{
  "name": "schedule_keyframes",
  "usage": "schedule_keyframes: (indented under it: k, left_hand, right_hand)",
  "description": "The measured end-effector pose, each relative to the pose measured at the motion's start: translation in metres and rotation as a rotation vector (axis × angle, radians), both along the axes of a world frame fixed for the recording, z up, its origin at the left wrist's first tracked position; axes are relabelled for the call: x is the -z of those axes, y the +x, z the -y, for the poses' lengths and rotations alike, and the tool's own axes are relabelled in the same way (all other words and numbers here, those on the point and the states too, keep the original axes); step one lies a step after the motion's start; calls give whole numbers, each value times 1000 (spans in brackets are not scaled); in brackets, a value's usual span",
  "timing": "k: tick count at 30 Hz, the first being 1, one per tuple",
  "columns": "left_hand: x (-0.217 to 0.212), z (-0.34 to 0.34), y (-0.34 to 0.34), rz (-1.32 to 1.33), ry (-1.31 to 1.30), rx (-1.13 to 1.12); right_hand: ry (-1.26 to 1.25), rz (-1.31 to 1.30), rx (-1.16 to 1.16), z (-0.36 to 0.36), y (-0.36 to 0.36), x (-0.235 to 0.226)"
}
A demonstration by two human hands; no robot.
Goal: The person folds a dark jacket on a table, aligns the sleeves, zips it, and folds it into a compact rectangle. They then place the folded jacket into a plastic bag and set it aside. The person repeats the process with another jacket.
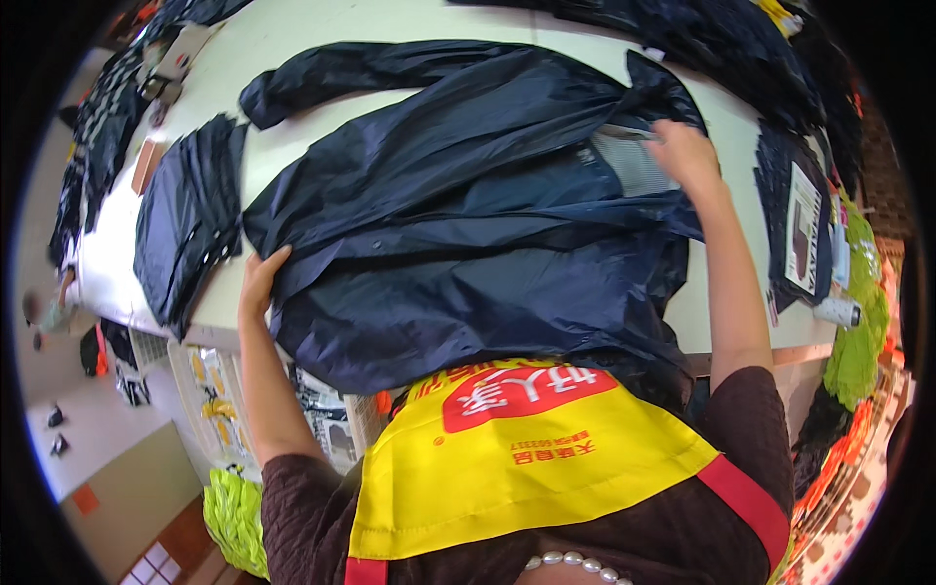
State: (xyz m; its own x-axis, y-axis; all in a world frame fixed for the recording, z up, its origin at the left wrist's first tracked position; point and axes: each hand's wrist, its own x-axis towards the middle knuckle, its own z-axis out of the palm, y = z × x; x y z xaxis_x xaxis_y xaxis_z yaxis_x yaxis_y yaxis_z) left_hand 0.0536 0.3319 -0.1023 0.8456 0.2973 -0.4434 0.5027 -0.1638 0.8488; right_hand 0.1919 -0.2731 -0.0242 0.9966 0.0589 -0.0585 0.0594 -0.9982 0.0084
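Both grips are on a dark blue raincoat (458,224) spread across a white bench (322,29). On the left, the left hand (261,283) clasps the coat's near-left edge, thumb on top and fingers tucked out of sight under the fabric, right at the bench's near edge. On the right, the right hand (687,156) lies on the coat near its collar, fingers curled onto the cloth beside a pale mesh lining (634,161); whether they pinch it or only press on it cannot be told.

One sleeve reaches toward the far left, and the coat's near hem hangs over the bench edge against a yellow apron (517,458). A folded dark garment (185,219) lies just left of the coat, apart from it, with a strip of bare bench between. More dark clothing (702,34) is piled along the far right. At the right edge sit a packaged dark garment (795,224) and a small white bottle (837,311). Bare white surface shows far of the sleeve and right of the right forearm.
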Motion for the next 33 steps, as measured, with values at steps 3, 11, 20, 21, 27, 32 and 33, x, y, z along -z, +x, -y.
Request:
schedule_keyframes:
  k: [3,11,20,21,27,32,33]
  left_hand:
    - [-10,4,-8,80,-92,-14]
    - [-12,5,-12,153,-316,-60]
    - [-19,6,-20,190,-288,-56]
    - [-18,6,-18,202,-266,-50]
    - [-14,-2,-19,204,110,59]
    - [10,-21,-18,218,404,75]
    - [12,-13,-11,211,430,75]
  right_hand:
    - [683,-186,-428,-117,-31,18]
    - [649,0,-507,-282,-78,63]
    - [664,-140,-646,-286,-72,32]
    - [682,-178,-619,-285,-67,32]
    - [94,-314,-538,-233,-45,3]
    - [112,-520,-13,22,34,5]
    - [42,-510,-5,28,25,9]
